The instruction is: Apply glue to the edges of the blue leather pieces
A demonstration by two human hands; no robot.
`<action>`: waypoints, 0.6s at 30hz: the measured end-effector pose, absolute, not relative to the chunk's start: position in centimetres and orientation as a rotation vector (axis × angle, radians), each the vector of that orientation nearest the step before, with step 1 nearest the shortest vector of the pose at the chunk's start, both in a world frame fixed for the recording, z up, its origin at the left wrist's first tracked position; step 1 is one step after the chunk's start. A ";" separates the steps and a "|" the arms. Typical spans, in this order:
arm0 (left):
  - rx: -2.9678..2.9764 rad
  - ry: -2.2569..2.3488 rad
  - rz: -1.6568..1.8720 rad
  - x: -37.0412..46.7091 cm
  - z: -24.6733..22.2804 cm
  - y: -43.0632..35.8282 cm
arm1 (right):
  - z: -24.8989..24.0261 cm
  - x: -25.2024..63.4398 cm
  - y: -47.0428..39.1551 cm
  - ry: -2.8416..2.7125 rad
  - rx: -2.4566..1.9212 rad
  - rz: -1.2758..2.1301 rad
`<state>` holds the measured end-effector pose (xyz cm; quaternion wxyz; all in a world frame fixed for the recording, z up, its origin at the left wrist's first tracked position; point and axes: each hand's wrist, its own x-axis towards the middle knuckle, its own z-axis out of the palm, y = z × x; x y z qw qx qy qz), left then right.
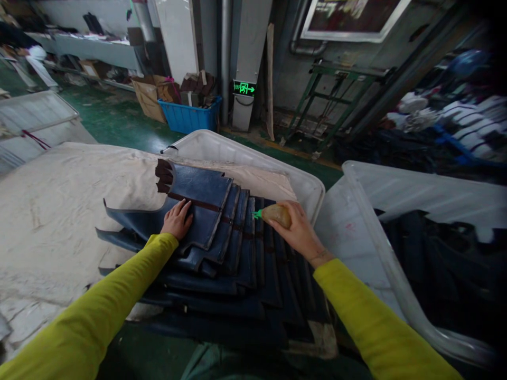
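Several dark blue panels [233, 253] lie fanned in an overlapping pile on pale cloth [59, 200], in front of the person; their faces are smooth and catch a dull shine, their right edges step away one behind another, and each edge looks rough and greyish; a narrow brown strip [198, 203] crosses the top panel, and similar strips show on those below; brown tabs [163, 177] stick out at its far left corner, while the left ends of the panels curl up.

The left hand [177, 219] rests on the top panel, its grip slightly spread, palm down; the right hand [297, 232] has its grip closed around a squat, yellowish-brown bottle [278, 215], whose green tip [257, 214] points left over the stepped edges; whether it touches one, I cannot tell.

Most of each lower panel is covered by the one above, so their number is hard to count; the nearest sink into shadow; the right palm is hidden; the right-hand bin [380, 248] is cut off by the frame, its dark contents [439, 264] indistinct.
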<state>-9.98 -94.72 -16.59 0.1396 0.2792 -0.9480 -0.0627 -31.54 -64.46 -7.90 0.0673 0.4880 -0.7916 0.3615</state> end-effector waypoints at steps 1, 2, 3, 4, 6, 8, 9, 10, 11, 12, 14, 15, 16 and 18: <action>0.805 -2.737 -0.181 -10.0 -16.6 -94.7 | -7.9 -31.9 -64.9 -2.375 1.450 1.090; 0.804 -2.737 -0.182 -10.0 -16.5 -94.6 | -7.8 -32.3 -65.4 -2.365 1.431 1.090; 0.805 -2.736 -0.183 -10.0 -16.4 -94.6 | -7.8 -32.7 -65.9 -2.354 1.411 1.091; 0.807 -2.733 -0.185 -9.9 -16.4 -94.6 | -7.7 -33.0 -66.2 -2.343 1.392 1.094; 0.808 -2.727 -0.190 -9.9 -16.4 -94.6 | -7.7 -33.5 -66.7 -2.329 1.363 1.101; 0.805 -2.721 -0.196 -10.0 -16.5 -94.7 | -7.8 -33.5 -66.6 -2.340 1.354 1.110; 0.802 -2.720 -0.199 -10.0 -16.6 -94.7 | -7.8 -33.4 -66.4 -2.355 1.359 1.116; 0.798 -2.719 -0.200 -10.0 -16.7 -94.7 | -7.9 -33.2 -66.2 -2.372 1.368 1.121; 0.796 -2.716 -0.199 -10.0 -16.8 -94.8 | -8.0 -33.0 -65.9 -2.390 1.376 1.125; 0.795 -2.712 -0.197 -10.0 -16.8 -94.8 | -8.0 -32.9 -65.7 -2.404 1.381 1.125; 0.794 -2.707 -0.191 -10.0 -16.9 -94.8 | -8.1 -32.7 -65.6 -2.410 1.365 1.121; 0.794 -2.706 -0.190 -10.0 -16.9 -94.8 | -8.1 -32.8 -65.8 -2.405 1.349 1.118; 0.795 -2.706 -0.191 -10.1 -16.9 -94.8 | -8.1 -33.0 -66.1 -2.396 1.329 1.119; 0.797 -2.709 -0.196 -10.1 -16.8 -94.8 | -8.0 -33.6 -67.1 -2.367 1.286 1.133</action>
